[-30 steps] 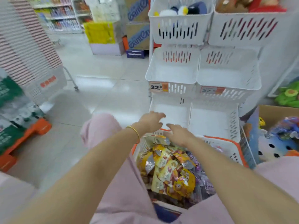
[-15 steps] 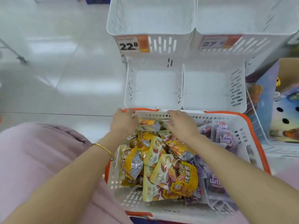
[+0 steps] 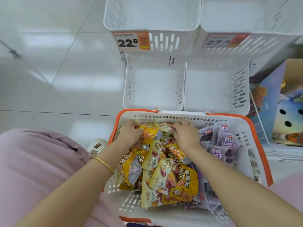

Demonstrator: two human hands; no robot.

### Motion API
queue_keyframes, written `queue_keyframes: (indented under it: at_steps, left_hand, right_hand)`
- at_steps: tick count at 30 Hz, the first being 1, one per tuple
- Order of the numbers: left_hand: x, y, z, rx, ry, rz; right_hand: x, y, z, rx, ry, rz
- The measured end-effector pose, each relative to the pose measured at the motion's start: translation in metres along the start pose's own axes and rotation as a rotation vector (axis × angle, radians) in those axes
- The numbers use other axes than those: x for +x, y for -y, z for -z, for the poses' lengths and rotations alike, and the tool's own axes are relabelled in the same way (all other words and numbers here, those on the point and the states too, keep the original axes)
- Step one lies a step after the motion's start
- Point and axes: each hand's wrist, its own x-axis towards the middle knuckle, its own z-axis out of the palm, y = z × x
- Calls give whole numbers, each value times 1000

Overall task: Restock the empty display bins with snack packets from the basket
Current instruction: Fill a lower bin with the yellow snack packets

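Note:
A white basket (image 3: 252, 163) with an orange rim sits in front of me, holding several yellow snack packets (image 3: 173, 181) on the left and purple snack packets (image 3: 227, 140) on the right. My left hand (image 3: 131, 132) grips a yellow-orange packet (image 3: 150, 131) at the basket's far edge. My right hand (image 3: 186, 135) presses into the yellow packets beside it, fingers curled on one. Two empty white display bins stand just beyond the basket, the left bin (image 3: 154, 89) and the right bin (image 3: 208, 89).
Above them are two more empty white bins (image 3: 152, 15) with price tags, 22.8 (image 3: 129, 41) and 27.9 (image 3: 218, 41). A cardboard box with toys (image 3: 283, 102) stands at right. White tiled floor (image 3: 57, 71) lies to the left. My pink-clothed knee (image 3: 41, 161) is at lower left.
My view has tilted down toward the basket. Both hands have moved from its far rim down into the yellow packets and closed on them.

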Motion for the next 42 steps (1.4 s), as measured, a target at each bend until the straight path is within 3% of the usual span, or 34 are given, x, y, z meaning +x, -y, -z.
queue_keyframes:
  at_steps: [2,7,11,19,27,34,38,42]
  left_hand:
    - [-10,-1,-4,-73,-4,-16]
    - [-31,-2,-17,62,20,-234]
    - [-36,-8,-18,109,15,-445]
    - [-44,-32,-20,-10,88,-541]
    - [-49,-40,-18,-106,155,-572]
    - [-60,-45,-15,-128,191,-592]
    - [-71,-50,-12,-42,176,-642]
    - [-76,-46,-8,38,152,-625]
  right_hand:
    - [-5,-3,-1,141,15,7]
    - [-21,-21,15,426,-63,34]
    - [-36,-37,40,750,-103,-93]
    - [-41,-48,71,1315,-131,-349]
    - [-42,-41,86,1537,-207,-404]
    - [-47,-25,96,1673,79,-309]
    - [-50,-21,96,1690,27,-341]
    - [-59,-23,92,1692,166,-300]
